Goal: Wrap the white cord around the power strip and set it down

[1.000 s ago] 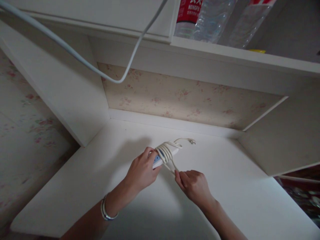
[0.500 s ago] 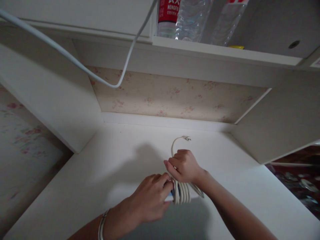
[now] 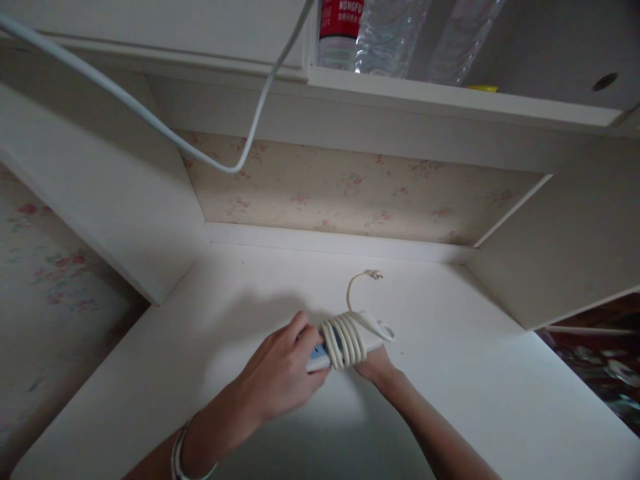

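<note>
A white power strip (image 3: 318,362) with blue socket faces is held above the white desktop, tilted up to the right. My left hand (image 3: 280,373) is closed around its left end. Several turns of cream cord (image 3: 344,341) wrap its middle, and a loose loop sticks out at the right end. From the coils, the cord's free end curves up to a plug (image 3: 375,274) with metal prongs. Underneath the strip's right end is my right hand (image 3: 376,367); its fingers are hidden behind the strip, so its grip does not show.
The white desk (image 3: 450,373) has side panels left and right and floral wallpaper (image 3: 325,193) behind. Overhead, a shelf (image 3: 450,100) holds clear plastic bottles (image 3: 387,40). A white cable (image 3: 165,127) hangs across the upper left. Reddish, blurred items (image 3: 595,360) show at far right.
My right hand has gone from above the cord coils to underneath the strip. The strip has moved left and up, now showing more of its right end.
</note>
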`<state>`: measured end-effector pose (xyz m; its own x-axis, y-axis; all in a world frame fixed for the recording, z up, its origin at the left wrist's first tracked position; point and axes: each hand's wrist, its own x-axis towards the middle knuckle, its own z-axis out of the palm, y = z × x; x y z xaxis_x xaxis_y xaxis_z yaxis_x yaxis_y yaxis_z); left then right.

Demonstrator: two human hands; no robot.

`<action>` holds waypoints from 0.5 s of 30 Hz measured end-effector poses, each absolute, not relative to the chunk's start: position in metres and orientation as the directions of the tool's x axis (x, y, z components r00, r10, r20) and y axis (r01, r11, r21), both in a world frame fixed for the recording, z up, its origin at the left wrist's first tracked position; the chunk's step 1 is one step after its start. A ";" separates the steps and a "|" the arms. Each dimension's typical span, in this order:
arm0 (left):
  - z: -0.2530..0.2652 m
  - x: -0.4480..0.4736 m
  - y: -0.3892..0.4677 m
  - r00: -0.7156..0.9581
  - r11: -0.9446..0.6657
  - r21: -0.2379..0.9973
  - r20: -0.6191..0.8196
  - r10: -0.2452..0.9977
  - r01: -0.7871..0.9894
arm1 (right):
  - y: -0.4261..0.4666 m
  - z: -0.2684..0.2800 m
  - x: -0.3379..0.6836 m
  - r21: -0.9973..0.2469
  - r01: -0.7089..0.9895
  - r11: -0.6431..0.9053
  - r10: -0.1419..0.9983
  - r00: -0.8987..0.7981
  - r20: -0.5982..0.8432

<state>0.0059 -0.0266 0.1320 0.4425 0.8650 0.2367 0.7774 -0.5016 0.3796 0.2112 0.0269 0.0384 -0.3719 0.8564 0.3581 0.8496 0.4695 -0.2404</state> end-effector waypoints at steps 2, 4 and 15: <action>0.121 0.005 -0.015 0.361 -0.431 0.351 0.248 0.899 0.832 | 0.009 0.040 0.206 -0.210 0.881 0.425 0.885 -0.355 0.300; 0.109 0.007 -0.005 0.312 -0.385 0.332 0.254 0.916 0.861 | -0.009 0.045 0.198 -0.188 0.909 0.373 0.920 -0.335 0.206; 0.058 0.015 -0.006 0.314 -0.321 0.573 0.115 0.942 0.754 | -0.016 0.066 0.195 -0.035 0.839 0.544 0.834 -0.536 0.130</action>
